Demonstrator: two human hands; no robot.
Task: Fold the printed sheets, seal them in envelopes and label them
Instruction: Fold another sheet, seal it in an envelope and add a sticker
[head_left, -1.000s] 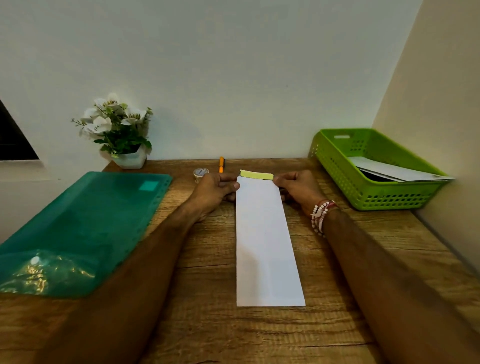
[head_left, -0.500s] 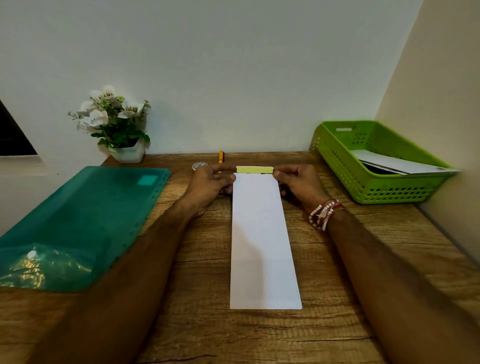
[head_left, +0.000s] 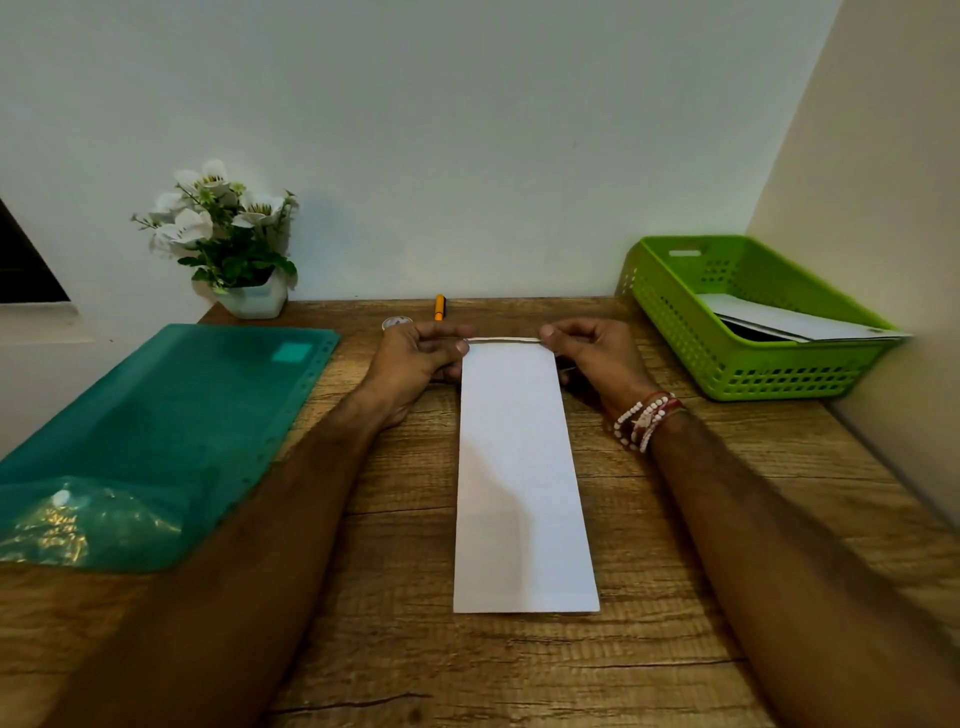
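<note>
head view: a long white envelope (head_left: 522, 478) lay flat on the wooden table (head_left: 363, 649), running lengthways away from the person, its near end well short of the table's front edge. at its far end a thin pale flap (head_left: 503, 340) showed edge-on. the left hand (head_left: 415, 358) pinched the flap's left corner between thumb and curled fingers, and the right hand (head_left: 592, 358) pinched the right corner the same way, so both hands were closed on the flap rather than spread. beaded bracelets (head_left: 644, 421) sat on the right wrist. both forearms reached in from the bottom of the frame on either side of the envelope and covered much of the near table.

just beyond the left hand, a small roll of tape (head_left: 396, 323) peeked out, partly hidden by the knuckles. an orange pen (head_left: 439, 307) lay near it, close to the wall, its near end behind the fingers. a white pot (head_left: 257, 299) of white flowers (head_left: 223, 223) stood at the far left corner against the wall.

a translucent green folder (head_left: 171, 415) lay on the left side of the table, apart from the envelope; its near end looked crumpled and shiny, and what it held could not be made out. a lime green basket (head_left: 670, 317) stood at the far right against the side wall, holding a few flat white papers (head_left: 789, 322) that leaned over its right rim, with something dark under them.
</note>
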